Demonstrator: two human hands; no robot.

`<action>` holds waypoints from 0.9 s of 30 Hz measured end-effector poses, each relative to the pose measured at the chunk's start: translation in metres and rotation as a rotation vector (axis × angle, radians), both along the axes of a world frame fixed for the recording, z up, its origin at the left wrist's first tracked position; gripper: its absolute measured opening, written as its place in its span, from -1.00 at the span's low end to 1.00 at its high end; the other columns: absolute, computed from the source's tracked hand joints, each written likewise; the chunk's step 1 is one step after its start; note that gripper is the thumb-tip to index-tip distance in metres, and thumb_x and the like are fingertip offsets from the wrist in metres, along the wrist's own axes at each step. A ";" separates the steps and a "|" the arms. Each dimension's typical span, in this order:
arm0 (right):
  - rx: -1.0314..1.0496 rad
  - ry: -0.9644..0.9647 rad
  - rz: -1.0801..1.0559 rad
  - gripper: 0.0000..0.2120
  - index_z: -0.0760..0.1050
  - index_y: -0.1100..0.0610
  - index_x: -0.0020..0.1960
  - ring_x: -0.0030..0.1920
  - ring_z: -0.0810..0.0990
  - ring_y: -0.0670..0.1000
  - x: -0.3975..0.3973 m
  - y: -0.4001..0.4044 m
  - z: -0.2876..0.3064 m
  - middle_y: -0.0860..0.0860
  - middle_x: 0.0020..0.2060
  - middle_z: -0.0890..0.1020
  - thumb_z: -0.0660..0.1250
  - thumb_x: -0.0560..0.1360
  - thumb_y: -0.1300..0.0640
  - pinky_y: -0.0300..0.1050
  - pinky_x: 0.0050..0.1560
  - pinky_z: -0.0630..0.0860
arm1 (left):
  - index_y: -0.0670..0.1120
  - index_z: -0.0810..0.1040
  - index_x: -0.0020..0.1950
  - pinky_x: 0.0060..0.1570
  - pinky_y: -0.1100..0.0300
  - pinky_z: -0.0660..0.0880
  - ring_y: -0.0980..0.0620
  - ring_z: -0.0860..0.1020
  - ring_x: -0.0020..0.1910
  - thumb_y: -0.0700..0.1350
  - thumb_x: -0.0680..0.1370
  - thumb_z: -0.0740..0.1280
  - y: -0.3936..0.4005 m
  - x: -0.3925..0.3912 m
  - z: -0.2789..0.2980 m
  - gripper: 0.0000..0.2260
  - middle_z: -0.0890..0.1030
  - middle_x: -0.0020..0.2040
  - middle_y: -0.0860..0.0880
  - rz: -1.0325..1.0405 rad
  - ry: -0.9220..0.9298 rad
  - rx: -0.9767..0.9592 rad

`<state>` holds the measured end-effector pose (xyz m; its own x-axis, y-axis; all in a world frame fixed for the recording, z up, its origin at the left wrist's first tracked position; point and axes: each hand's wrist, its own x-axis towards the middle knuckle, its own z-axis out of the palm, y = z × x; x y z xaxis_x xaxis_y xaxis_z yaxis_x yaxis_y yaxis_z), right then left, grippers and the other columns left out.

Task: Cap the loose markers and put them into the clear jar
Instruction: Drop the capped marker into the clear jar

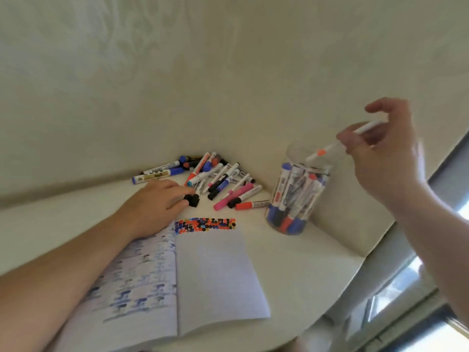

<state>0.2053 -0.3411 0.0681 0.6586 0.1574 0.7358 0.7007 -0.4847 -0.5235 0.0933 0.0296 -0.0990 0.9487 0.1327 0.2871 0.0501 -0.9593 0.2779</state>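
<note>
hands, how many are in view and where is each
2. The left hand touches a black cap by the marker pile; the right hand holds a white marker above the clear jar.

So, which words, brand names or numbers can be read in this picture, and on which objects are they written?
No text can be read.
Loose markers: printed barrel labels, too blurred.
Markers in the clear jar: labels too blurred.
Open notebook: only coloured ink dots and blue smudges, no letters.
White marker in the right hand: no print visible.
</note>
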 end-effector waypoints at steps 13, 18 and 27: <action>-0.717 -0.070 -0.111 -0.53 0.52 -0.04 -0.19 0.01 0.36 0.08 0.008 0.020 -0.033 -0.10 -0.23 0.57 -0.01 0.63 -0.27 -0.03 -0.15 0.35 | 0.24 0.14 0.65 0.32 0.07 0.40 -0.03 0.43 0.42 0.19 0.70 0.09 -0.008 -0.003 0.009 -0.51 0.47 0.45 -0.01 0.100 0.040 0.148; -0.492 -0.232 -0.124 -0.69 0.69 -0.02 0.12 0.07 0.50 0.14 0.006 0.022 -0.040 0.00 0.06 0.61 0.23 0.67 -0.13 -0.10 -0.14 0.36 | 0.18 0.55 0.33 -0.09 0.11 0.51 -0.04 0.61 0.02 0.22 0.66 0.07 -0.021 0.028 0.021 -0.62 0.68 0.08 0.02 0.338 0.009 0.117; -0.222 -0.475 0.265 -0.78 0.63 0.17 0.19 -0.12 0.56 0.12 -0.032 0.085 -0.083 0.08 -0.03 0.60 0.36 0.58 0.17 0.03 -0.18 0.49 | 0.11 0.54 0.33 -0.32 0.14 0.39 -0.14 0.65 -0.12 0.19 0.67 0.12 -0.027 0.057 0.008 -0.66 0.67 -0.12 -0.05 0.428 -0.153 0.174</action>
